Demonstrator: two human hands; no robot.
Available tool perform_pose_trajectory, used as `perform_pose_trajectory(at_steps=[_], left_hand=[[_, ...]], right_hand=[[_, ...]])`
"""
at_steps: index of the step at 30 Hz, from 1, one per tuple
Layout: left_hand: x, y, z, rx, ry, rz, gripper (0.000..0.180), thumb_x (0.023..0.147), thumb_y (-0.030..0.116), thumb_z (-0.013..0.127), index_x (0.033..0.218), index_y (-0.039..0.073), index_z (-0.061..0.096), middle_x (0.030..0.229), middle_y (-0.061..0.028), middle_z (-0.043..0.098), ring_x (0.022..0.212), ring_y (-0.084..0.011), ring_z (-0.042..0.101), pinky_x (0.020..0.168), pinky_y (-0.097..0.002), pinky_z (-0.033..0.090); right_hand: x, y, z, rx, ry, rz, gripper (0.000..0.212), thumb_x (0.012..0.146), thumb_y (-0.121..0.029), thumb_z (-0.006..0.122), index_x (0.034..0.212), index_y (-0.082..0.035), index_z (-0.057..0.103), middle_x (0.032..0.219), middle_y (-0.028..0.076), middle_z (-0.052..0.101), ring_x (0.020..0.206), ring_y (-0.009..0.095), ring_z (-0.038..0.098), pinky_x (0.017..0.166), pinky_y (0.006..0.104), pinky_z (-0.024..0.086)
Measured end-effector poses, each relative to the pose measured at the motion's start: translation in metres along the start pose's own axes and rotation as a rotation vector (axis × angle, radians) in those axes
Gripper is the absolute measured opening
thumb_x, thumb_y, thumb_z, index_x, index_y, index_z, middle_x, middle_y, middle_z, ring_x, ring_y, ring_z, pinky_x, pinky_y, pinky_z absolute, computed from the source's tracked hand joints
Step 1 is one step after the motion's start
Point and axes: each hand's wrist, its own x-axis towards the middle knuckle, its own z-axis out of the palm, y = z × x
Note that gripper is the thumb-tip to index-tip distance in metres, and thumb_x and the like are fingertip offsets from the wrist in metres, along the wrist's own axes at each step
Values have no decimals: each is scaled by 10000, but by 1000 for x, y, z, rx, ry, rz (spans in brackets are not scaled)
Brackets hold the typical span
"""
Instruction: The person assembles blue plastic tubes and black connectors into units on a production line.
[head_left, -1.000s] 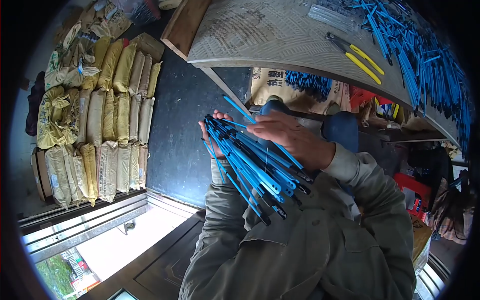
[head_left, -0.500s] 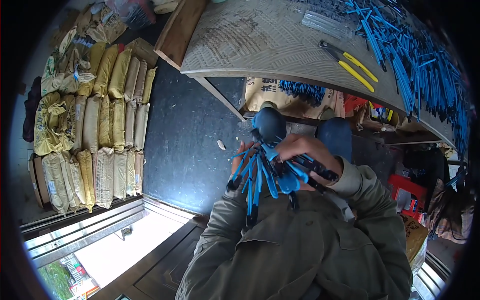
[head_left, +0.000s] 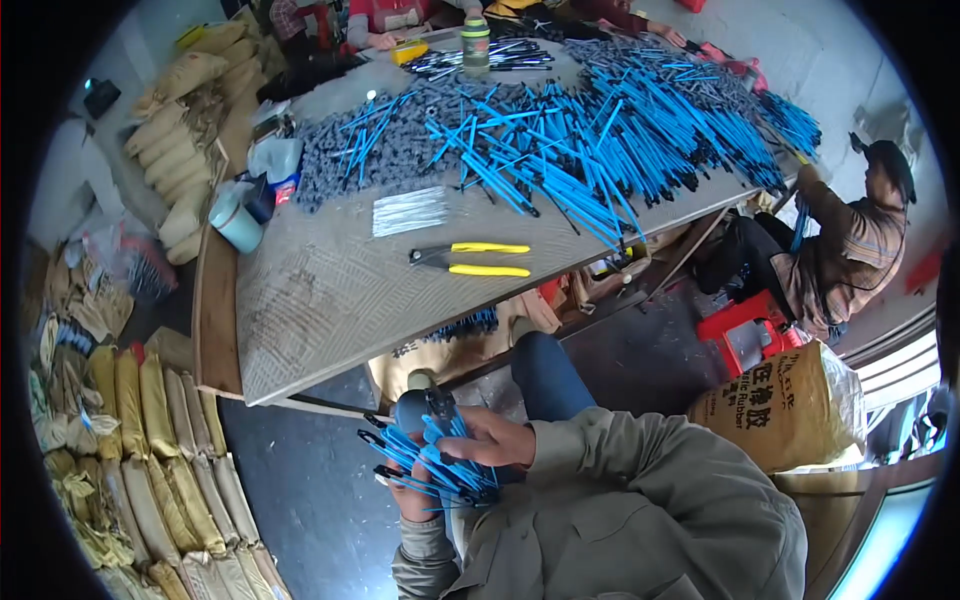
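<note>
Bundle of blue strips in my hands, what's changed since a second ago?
The bundle has turned: black tips fanned toward you earlier; now several point left. The view has swung up, showing more table. Your left hand and right hand still hold the bundle; the pliers still lie there.

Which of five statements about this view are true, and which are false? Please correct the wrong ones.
1. The right grip holds blue-and-black strips. True.
2. The pliers lie on the table. True.
3. The pliers' handles are red. False: they are yellow.
4. The teal cup stands near the table's left edge. True.
5. The teal cup touches the pliers. False: they are apart.
</note>
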Motion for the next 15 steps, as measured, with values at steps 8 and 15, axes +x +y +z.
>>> perform_pose_trajectory(at_steps=[8, 15], left_hand=[[-4, 11, 21, -39, -202, 270, 496, 646, 154, 789, 966, 25, 432, 838, -41, 508, 727, -95, 509, 657, -228, 427], [-26, 7, 12, 54, -183, 264, 566, 621, 207, 821, 968, 30, 411, 842, -44, 501, 717, -97, 503, 655, -235, 426]], right_hand=[[-9, 16, -11, -100, -50, -267, 220, 869, -200, 604, 951, -12, 524, 784, -12, 509, 703, 47, 428, 640, 245, 390], [-23, -2, 1, -445, -110, -353, 267, 863, -243, 614, 892, -1, 507, 711, 54, 503, 649, 119, 430, 615, 304, 376]])
